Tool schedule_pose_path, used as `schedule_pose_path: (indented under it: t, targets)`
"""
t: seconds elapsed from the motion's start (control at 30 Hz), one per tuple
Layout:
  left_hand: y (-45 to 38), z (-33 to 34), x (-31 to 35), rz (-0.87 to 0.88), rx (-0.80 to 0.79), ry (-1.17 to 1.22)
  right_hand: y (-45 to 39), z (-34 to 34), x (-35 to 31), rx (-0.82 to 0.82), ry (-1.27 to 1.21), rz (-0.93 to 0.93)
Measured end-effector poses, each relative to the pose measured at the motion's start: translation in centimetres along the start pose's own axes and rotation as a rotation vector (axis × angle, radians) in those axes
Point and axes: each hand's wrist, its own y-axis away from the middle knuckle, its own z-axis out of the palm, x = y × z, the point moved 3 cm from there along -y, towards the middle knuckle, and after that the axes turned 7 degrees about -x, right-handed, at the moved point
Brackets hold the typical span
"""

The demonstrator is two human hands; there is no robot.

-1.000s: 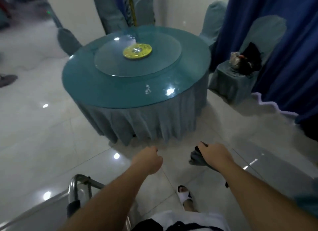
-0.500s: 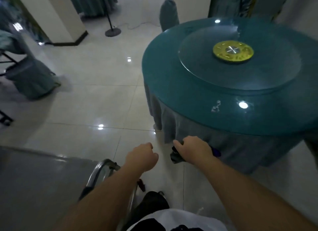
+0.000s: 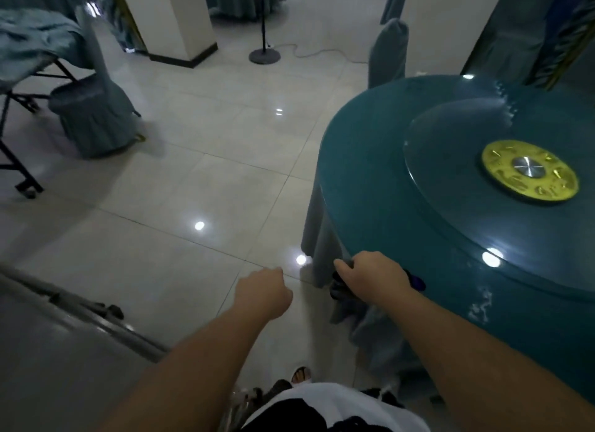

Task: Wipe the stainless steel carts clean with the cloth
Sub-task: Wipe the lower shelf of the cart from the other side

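Landmark: round table (image 3: 402,206), teal top w/ glass cover, pleated skirt, right half of view.

- Lazy Susan (image 3: 457,161): glass disc on table top; gold hub (image 3: 529,176) at its centre.
- Right hand (image 3: 373,278): just beside table's near edge, in front of the skirt. Fingers curled round a dark cloth (image 3: 341,291); cloth bunches out below the knuckles, a bit also shows behind the wrist.
- Left hand (image 3: 264,294): left of table, apart from right hand, over bare floor. Fingers clenched into a loose fist, nothing held.
- Stainless steel cart (image 3: 48,351): well left of table, lower-left corner of view; flat grey top w/ tubular rail along its edge. Neither hand touches it.
- Covered chair (image 3: 388,49): behind table, far side, teal cover.
- Second covered chair (image 3: 93,109): far left of table, across tiled floor (image 3: 193,174).
- Stand w/ round base (image 3: 264,56) & cable: beyond table, top centre.
- Pillar (image 3: 174,19): left of stand.
- Folding frame w/ draped fabric (image 3: 29,41): far left edge.
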Motion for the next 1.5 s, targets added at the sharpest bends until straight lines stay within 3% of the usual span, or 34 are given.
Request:
schedule_pose_path:
  t: [0.37,0.77,0.9,1.07,1.5]
  targets:
    - [-9.5,-5.8,-11.4,-0.188,0.046,0.296,-18.1,-4.5,-13.4,-0.153,0.12,-0.17]
    - [-13.8,-12.9,-25.9,-0.718,0.098,0.648,-34.5,-4.9,-37.5,-0.378,0.275,-0.58]
    - [-11.9,-11.9,-28.6,-0.907,0.152,0.904,-34.1,-2.9,-46.0,-0.448,0.41,-0.751]
    - [-11.1,-11.0,-33.1,-1.049,0.165,1.044,-31.4,1.5,-55.6,-0.551,0.57,-0.95]
    - [-11.7,-9.5,-45.6,-1.184,0.188,1.131,-31.1,7.8,-71.1,-0.557,0.851,-1.137]
